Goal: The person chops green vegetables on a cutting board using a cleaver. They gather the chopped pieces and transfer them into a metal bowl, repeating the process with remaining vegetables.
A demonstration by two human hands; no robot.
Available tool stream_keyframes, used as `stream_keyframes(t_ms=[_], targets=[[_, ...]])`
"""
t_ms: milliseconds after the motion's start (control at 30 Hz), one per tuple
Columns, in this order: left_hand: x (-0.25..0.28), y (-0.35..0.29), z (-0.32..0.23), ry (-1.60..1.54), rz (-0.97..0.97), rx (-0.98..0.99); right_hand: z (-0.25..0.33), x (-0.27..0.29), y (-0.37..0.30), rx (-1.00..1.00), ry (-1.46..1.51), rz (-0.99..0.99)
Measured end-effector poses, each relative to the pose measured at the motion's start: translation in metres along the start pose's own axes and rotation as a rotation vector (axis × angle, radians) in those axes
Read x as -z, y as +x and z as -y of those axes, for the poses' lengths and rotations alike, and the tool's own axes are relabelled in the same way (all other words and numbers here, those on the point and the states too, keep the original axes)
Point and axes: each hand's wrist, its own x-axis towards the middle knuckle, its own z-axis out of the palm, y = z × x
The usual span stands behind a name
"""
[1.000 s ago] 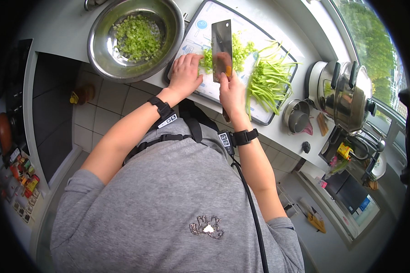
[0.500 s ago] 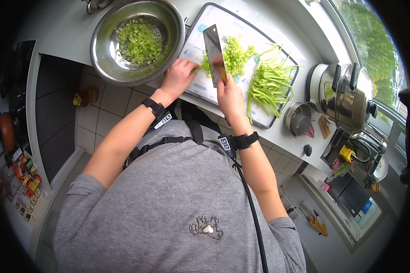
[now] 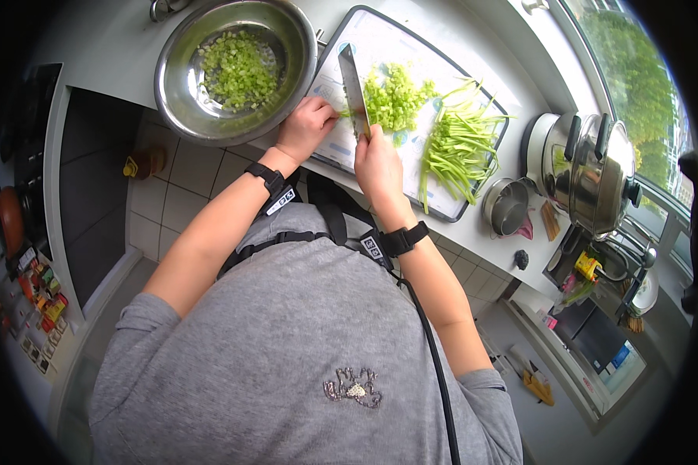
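Note:
My right hand [image 3: 380,167] is closed round the handle of a cleaver [image 3: 354,87], its blade pointing away from me over the white, dark-rimmed cutting board [image 3: 353,39]. Left of the blade, my left hand [image 3: 306,125] is closed with fingertips pinched on the board's near left side. A bit of green stalk shows between those fingertips and the blade; the rest is hidden. Chopped green stalks [image 3: 397,97] lie heaped just right of the cleaver. Farther right on the board is a loose bundle of long, thin green stalks [image 3: 459,151], which look like celery.
Left of the board, a large steel bowl [image 3: 171,108] holds chopped green pieces [image 3: 239,71]. To the right are a small metal pot [image 3: 507,207] and a big lidded steamer pot [image 3: 597,170] by the window. A dark cabinet [image 3: 97,186] stands at the left.
The cleaver has moved slightly left, toward my left fingertips, and its blade now shows more edge-on. My right hand has shifted left and nearer to me. My left hand has hardly moved.

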Motion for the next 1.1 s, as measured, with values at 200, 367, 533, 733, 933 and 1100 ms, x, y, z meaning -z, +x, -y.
stream_keyframes(t_ms=[200, 367, 533, 733, 933, 1100], targets=[[0.001, -0.003, 0.0, -0.04, 0.006, 0.075, 0.003, -0.003, -0.003, -0.035, -0.014, 0.034], [0.003, -0.005, 0.001, -0.059, 0.019, 0.087, 0.004, -0.003, -0.004, -0.052, -0.004, 0.087], [0.004, -0.008, 0.003, -0.051, 0.022, 0.043, 0.008, -0.003, -0.006, -0.008, 0.033, 0.027], [0.006, -0.014, 0.005, -0.056, 0.009, 0.062, 0.01, -0.001, -0.006, -0.068, 0.047, 0.1], [0.0, -0.006, 0.003, -0.053, 0.011, 0.083, 0.007, 0.002, -0.002, -0.016, 0.006, 0.061], [-0.004, -0.001, 0.002, -0.045, -0.023, 0.049, 0.007, 0.006, -0.003, -0.039, -0.008, 0.078]])
